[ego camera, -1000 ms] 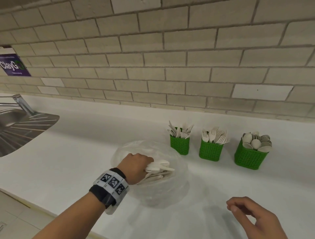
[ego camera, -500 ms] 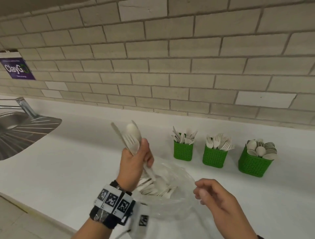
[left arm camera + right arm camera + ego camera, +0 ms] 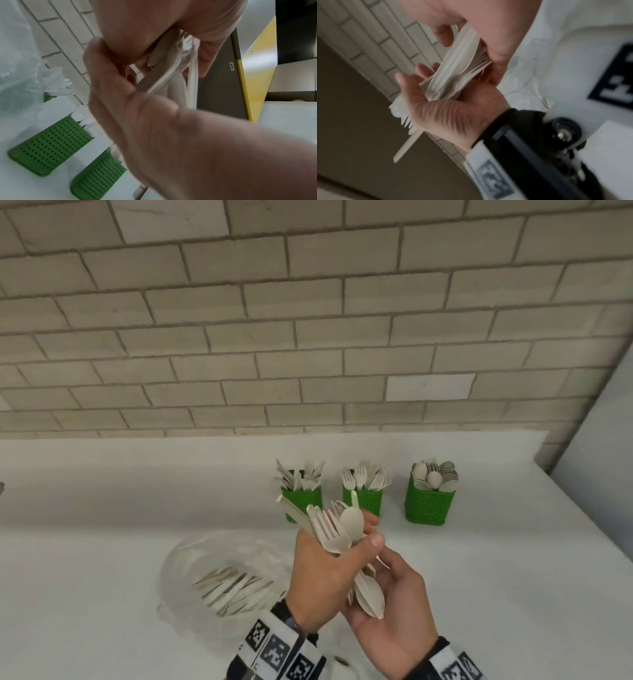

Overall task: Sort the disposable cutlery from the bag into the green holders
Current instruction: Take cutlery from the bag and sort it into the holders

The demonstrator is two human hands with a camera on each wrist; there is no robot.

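Observation:
My left hand [image 3: 342, 546] grips a mixed cutlery bundle [image 3: 337, 530] of pale forks, spoons and a knife, held up in front of the holders. Below it my right hand [image 3: 390, 601] lies palm up and cups the bundle's lower end, fingers loosely curled round it. In the right wrist view the cutlery bundle [image 3: 460, 65] lies across the right hand [image 3: 447, 108]. Three green holders stand by the wall: knife holder [image 3: 301, 499], fork holder [image 3: 368, 501], spoon holder [image 3: 428, 506]. The clear bag [image 3: 219, 570] lies on the counter to the left, with more cutlery inside.
The white counter [image 3: 513, 577] runs to a brick wall [image 3: 308, 337] at the back. A grey panel [image 3: 609, 422] closes the right end. In the left wrist view two green holders [image 3: 49, 146] stand close below the hand.
My left hand lifted the bundle out of the bag and carried it right, towards the holders. My right hand came up beneath it and took its lower end.

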